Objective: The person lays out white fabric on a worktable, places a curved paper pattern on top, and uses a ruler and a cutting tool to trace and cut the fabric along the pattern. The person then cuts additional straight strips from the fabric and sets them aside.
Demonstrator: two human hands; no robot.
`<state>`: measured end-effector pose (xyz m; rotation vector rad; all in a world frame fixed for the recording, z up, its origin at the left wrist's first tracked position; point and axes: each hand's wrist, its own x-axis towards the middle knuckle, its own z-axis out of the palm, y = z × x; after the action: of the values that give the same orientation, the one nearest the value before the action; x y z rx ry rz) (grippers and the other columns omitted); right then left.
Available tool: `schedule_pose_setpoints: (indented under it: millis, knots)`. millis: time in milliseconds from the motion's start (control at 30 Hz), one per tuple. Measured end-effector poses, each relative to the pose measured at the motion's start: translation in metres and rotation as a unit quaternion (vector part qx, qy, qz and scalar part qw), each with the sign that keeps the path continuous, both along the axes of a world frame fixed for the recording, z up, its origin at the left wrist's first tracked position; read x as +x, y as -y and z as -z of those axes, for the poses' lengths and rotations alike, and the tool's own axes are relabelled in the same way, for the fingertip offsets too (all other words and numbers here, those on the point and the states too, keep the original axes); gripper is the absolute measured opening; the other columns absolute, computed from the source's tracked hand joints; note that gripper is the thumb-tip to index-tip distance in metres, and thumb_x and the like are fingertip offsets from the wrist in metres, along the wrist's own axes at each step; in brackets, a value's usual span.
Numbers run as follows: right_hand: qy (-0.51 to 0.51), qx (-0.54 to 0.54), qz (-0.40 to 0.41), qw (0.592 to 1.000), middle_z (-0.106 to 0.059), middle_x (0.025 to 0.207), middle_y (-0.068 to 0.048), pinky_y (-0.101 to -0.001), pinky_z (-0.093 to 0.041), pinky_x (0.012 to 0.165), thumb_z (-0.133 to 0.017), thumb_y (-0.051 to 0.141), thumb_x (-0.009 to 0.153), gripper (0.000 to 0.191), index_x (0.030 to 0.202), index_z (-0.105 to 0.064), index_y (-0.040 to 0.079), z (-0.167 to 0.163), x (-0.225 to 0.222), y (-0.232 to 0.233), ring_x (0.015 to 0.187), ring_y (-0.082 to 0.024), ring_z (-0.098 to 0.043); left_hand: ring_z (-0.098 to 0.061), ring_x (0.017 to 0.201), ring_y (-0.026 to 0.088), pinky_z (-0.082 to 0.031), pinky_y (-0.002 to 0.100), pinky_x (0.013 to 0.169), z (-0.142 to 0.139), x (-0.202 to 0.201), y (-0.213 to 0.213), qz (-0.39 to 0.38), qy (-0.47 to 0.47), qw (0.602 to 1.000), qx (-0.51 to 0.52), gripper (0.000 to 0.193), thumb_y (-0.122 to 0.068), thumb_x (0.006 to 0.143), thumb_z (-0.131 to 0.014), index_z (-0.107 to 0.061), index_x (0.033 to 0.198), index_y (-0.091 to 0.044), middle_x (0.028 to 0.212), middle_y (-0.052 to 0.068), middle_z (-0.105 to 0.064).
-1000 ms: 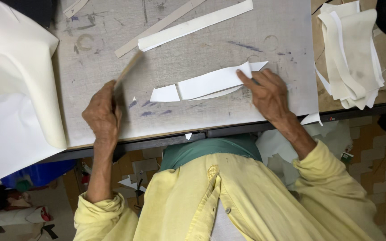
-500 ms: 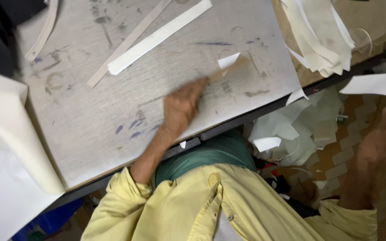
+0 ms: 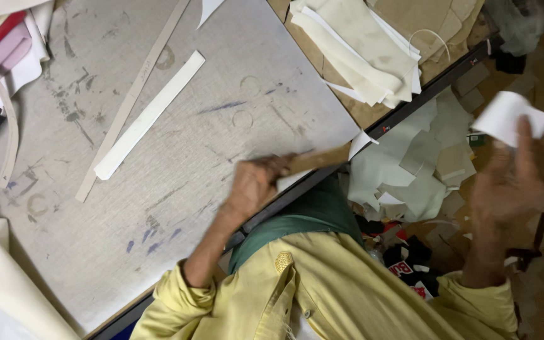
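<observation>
My left hand (image 3: 254,184) rests near the front edge of the grey cutting board (image 3: 177,170), closed around a wooden-handled tool (image 3: 313,160) that points to the right; a small white scrap (image 3: 292,179) lies under it. My right hand (image 3: 512,189) is raised off the table to the right, over the floor, blurred by motion. A white cut piece (image 3: 505,116) sits at its fingertips; whether the fingers grip it is unclear.
A long white strip (image 3: 149,116) and a thin tan strip (image 3: 135,94) lie on the board. A stack of cream pieces (image 3: 360,53) sits at the upper right on brown card. White offcuts (image 3: 410,170) litter the floor. Cream sheets (image 3: 1,283) lie at the left.
The curved white piece that lay under my right hand is off the board. My right hand swung out to the right with a white piece. My left hand slid right along the board's edge.
</observation>
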<state>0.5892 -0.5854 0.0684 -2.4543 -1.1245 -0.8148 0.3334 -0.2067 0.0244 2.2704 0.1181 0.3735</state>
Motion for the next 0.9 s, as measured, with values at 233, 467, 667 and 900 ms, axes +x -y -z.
schedule_pose_setpoints:
  millis: [233,467,667,900]
  knots:
    - [-0.055,0.019,-0.326,0.944,-0.077,0.098,-0.01,-0.0334,-0.051,0.072,-0.06,-0.001,0.106,0.03,0.132,-0.072,0.008,-0.011,-0.005,-0.19,0.085,-0.021,-0.062,-0.041,0.141,0.049,-0.032,0.06,0.11,-0.035,0.045,-0.062,-0.083,0.036,0.995,-0.051,0.089,-0.026,0.076,-0.088,-0.052,0.15,0.008,0.153,0.032,-0.049]
    - [-0.355,0.057,-0.286,0.888,-0.072,0.121,-0.015,-0.0402,-0.056,0.087,-0.062,0.003,0.108,0.043,0.149,-0.049,0.002,0.02,0.022,-0.276,0.106,-0.032,-0.069,-0.076,0.076,0.024,-0.061,0.04,0.07,-0.012,0.105,-0.083,-0.238,-0.099,0.901,-0.348,0.041,-0.03,0.089,-0.074,-0.071,0.125,-0.008,0.1,0.014,-0.082]
    - [-0.205,-0.01,-0.264,0.942,-0.065,0.129,-0.025,-0.0484,-0.053,0.095,-0.066,0.006,0.094,0.045,0.136,-0.053,-0.005,0.035,0.031,-0.307,0.114,-0.042,-0.064,-0.072,0.071,0.018,-0.06,0.034,0.066,0.012,0.153,-0.13,-0.336,-0.138,0.912,-0.19,0.039,-0.029,0.098,-0.066,-0.064,0.135,-0.014,0.099,0.009,-0.078]
    - [-0.463,0.423,-0.423,0.654,-0.068,0.117,-0.01,-0.018,-0.058,0.068,-0.058,-0.001,0.096,0.03,0.125,-0.067,0.005,-0.048,0.019,-0.267,0.094,-0.013,-0.065,-0.044,0.134,0.033,-0.041,0.05,0.109,0.05,0.218,-0.232,-0.301,-0.092,0.897,0.311,0.097,-0.027,0.06,-0.088,-0.049,0.147,-0.012,0.147,0.014,-0.054]
